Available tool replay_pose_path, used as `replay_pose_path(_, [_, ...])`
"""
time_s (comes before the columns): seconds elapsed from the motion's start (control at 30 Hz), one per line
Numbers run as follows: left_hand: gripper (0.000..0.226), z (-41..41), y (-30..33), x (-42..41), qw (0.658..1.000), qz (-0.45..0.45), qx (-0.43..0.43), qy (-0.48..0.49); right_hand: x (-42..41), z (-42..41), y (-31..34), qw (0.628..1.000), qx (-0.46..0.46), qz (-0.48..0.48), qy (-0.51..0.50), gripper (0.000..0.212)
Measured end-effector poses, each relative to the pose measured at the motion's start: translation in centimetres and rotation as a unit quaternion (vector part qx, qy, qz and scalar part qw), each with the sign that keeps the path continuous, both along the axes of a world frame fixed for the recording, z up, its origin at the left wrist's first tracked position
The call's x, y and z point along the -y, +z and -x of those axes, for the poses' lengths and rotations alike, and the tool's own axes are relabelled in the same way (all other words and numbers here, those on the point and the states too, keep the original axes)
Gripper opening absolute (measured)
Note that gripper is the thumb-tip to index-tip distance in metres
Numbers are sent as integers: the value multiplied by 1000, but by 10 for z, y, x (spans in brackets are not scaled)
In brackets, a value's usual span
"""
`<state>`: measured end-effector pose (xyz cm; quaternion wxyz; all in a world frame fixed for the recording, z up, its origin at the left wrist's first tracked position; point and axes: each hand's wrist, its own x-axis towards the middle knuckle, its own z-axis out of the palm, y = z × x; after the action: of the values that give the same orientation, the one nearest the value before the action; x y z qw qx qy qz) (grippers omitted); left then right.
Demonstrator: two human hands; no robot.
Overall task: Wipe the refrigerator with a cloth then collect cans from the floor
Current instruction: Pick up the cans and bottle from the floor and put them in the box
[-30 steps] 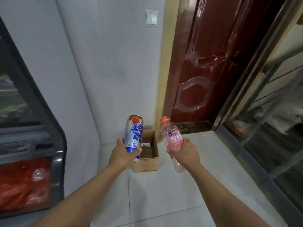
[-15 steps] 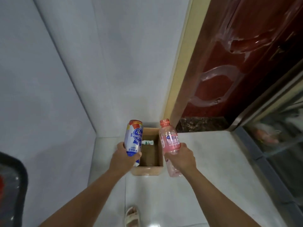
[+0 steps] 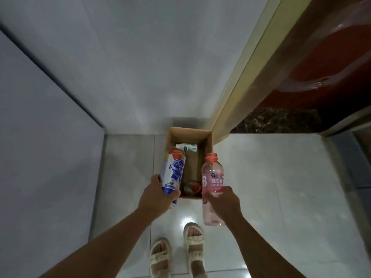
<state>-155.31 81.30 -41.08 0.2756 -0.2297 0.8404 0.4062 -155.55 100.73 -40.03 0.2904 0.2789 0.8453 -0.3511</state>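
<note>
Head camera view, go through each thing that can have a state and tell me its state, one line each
Left hand: shut on the can.
Right hand: shut on the bottle.
Can: held above the box's left edge, roughly upright.
Bottle: capped, pink, held above the box's right edge.
Box: open, on the floor in the corner, a white item and a dark item lying inside.
Door: open or shut cannot be told.
</note>
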Motion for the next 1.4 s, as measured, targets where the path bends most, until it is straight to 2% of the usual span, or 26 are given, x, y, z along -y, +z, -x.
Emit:
replay_pose_path(0.1, [61,23,-65,-12,1000,-1,13,-3,-5,29,-70,999,15,29,-7,57])
replay_pose_path(0.23, [66,43,-155,-33,999,-18,36,2,-5,62,-167,998,26,49,0,64])
replay_pose_path(0.43, [73,67,-270,-41,998,28,63,0,5,89,-287,998,42,36,-10,70])
replay_pose_path(0.6, [79,69,-332,-46,993,60,100,-11,12,87,-360,992,75,85,-50,71])
replay_pose_path(0.73, [81,63,-359,-47,991,64,116,-3,19,81,-390,981,96,130,-107,68])
replay_pose_path(0.8, [85,60,-362,-47,990,58,130,-2,21,80,-392,978,105,136,-116,69])
replay_pose_path(0.9, [88,56,-350,-47,988,53,142,-28,22,78,-381,983,132,101,-78,67])
replay_pose_path(0.97, [84,57,-332,-46,988,56,139,-42,19,76,-360,988,132,68,-33,57])
replay_pose_path(1.07, [76,61,-293,-45,990,54,126,-42,15,71,-318,991,110,82,-6,39])
replay_pose_path(1.17, [59,64,-241,-43,994,50,93,-30,12,70,-265,992,97,71,36,17])
replay_pose_path(1.27, [47,66,-180,-35,997,39,60,-21,13,70,-206,994,91,56,22,30])
replay_pose_path(1.4, [51,69,-94,-18,998,41,46,-23,18,68,-121,997,67,43,9,55])
